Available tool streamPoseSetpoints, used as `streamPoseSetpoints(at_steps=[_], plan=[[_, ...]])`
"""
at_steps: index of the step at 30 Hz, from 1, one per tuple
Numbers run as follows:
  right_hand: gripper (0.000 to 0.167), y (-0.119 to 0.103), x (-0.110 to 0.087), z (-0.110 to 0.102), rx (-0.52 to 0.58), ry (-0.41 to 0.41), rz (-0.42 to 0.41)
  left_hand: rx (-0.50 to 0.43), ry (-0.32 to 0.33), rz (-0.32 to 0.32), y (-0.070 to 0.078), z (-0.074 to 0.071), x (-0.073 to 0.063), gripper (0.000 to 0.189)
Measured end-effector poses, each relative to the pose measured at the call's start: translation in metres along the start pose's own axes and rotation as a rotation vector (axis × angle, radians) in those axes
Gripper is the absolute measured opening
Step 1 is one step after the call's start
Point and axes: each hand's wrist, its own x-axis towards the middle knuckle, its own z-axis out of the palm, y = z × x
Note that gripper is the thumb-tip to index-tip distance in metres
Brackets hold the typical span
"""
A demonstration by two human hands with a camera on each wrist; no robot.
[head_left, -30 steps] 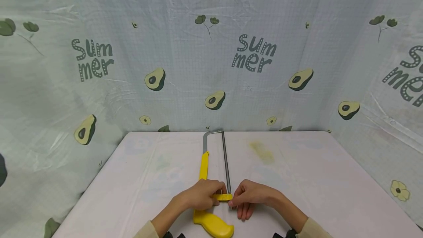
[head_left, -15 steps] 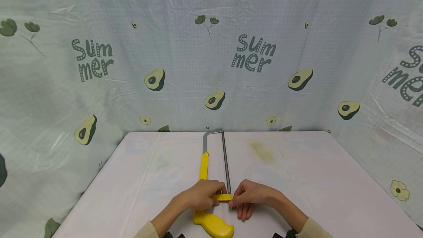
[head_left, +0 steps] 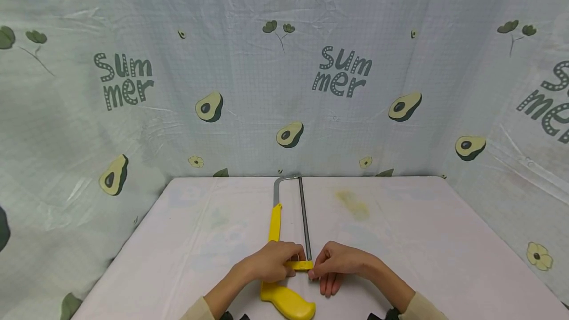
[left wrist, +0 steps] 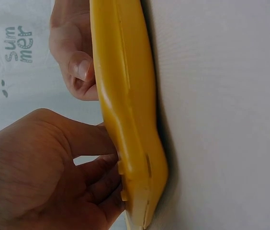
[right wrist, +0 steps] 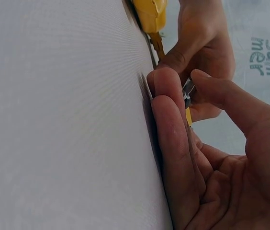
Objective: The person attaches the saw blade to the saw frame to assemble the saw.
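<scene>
A hacksaw lies on the table in the head view, its yellow handle [head_left: 289,302] nearest me and its grey blade [head_left: 304,219] on the right side. My left hand [head_left: 272,261] grips the yellow frame just ahead of the handle, fingers at the yellow crosspiece [head_left: 302,265]. At the blade's near end, my right hand [head_left: 340,262] pinches a small silver wing nut [right wrist: 188,88] between thumb and fingertips. Its lower fingers [right wrist: 173,139] lie along the table. The left wrist view shows the handle [left wrist: 130,100] close up, hiding part of both hands.
A pale cloth covers the table [head_left: 213,241], with a faint yellowish stain [head_left: 352,205] right of the blade. Behind and to the sides hangs a printed curtain [head_left: 249,73] with avocados and lettering. The saw's far end reaches almost to the table's back edge.
</scene>
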Motion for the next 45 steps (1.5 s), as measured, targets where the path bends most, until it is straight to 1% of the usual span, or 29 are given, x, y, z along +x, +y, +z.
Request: streamPoseSetpoints(at_steps=[14,28,35,45], plan=[[0.029,0.0016,-0.0006,-0.0024,0.006,-0.012,-0.005,0.008,0.001,0.0,-0.0004,0.0008,0.0023,0.024],[0.027,0.0015,-0.001,-0.0042,0.007,-0.04,-0.014,0.023,0.005,0.007,0.0003,-0.0006,0.0005,0.024],[0.024,0.0019,-0.0013,-0.0048,0.027,-0.06,-0.008,0.007,-0.002,0.0,-0.0004,0.0005,0.0006,0.024],[0.022,0.0027,-0.0006,-0.0064,0.034,-0.062,-0.005,-0.004,0.0,-0.014,0.0013,-0.0004,-0.0004,0.024]])
